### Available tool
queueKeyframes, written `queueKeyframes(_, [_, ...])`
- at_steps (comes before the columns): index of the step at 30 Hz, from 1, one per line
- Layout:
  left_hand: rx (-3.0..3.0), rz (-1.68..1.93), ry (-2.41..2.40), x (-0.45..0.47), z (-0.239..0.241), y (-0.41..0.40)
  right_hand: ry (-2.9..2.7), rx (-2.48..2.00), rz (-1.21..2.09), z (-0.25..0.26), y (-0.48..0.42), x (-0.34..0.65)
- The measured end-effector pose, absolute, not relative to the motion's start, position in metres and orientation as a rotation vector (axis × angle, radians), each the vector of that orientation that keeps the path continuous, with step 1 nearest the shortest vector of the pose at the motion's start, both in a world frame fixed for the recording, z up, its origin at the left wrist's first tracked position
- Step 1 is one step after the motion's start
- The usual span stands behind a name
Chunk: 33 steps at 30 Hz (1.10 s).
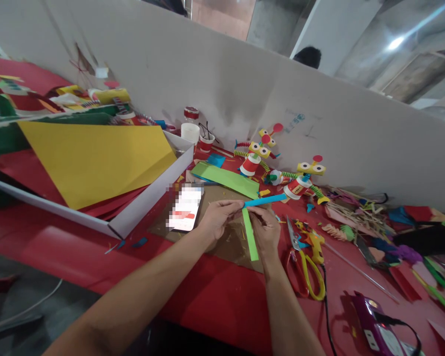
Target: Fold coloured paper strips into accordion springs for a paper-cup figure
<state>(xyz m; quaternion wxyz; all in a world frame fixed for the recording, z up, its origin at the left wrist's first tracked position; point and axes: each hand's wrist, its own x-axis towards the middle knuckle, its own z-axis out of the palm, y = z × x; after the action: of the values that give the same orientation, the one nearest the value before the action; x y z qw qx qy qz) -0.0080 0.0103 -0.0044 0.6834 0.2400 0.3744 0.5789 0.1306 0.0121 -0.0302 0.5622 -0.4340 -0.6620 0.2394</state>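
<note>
A blue paper strip (266,200) and a light green paper strip (249,236) meet at one end in an L shape. The blue one points right, and the green one hangs toward me. My left hand (222,217) pinches the joined ends from the left. On the other side, my right hand (265,225) is closed at the same corner, its fingertips on the strips. Exactly which layer each hand grips is too small to tell. Both hands are above a brown cardboard sheet (230,252). A phone (186,207) with a lit screen lies beside my left hand.
Scissors (306,272) and a yellow glue gun (316,245) with a cord lie to the right. A white box (152,195) of coloured paper stands left. Paper-cup figures (298,187) stand near the wall, behind a green sheet (226,179). A purple power strip (374,326) is at the lower right.
</note>
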Motion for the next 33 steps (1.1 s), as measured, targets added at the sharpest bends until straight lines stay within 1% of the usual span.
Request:
queueKeyframes(11, [0.575, 1.297, 0.878, -0.006, -0.002, 0.008, -1.698, -1.043, 0.467, -0.023, 0.007, 0.135])
queueKeyframes(19, [0.558, 1.289, 0.801, -0.004, -0.007, 0.006, -1.679, -1.146, 0.579, -0.021, 0.008, 0.131])
queueKeyframes(24, [0.623, 1.287, 0.812, -0.004, -0.01, 0.007, -1.635, -1.161, 0.753, -0.021, 0.008, 0.131])
queueKeyframes(33, [0.777, 1.291, 0.884, -0.004, -0.004, 0.005, -1.475, -1.189, 0.754, -0.018, 0.006, 0.129])
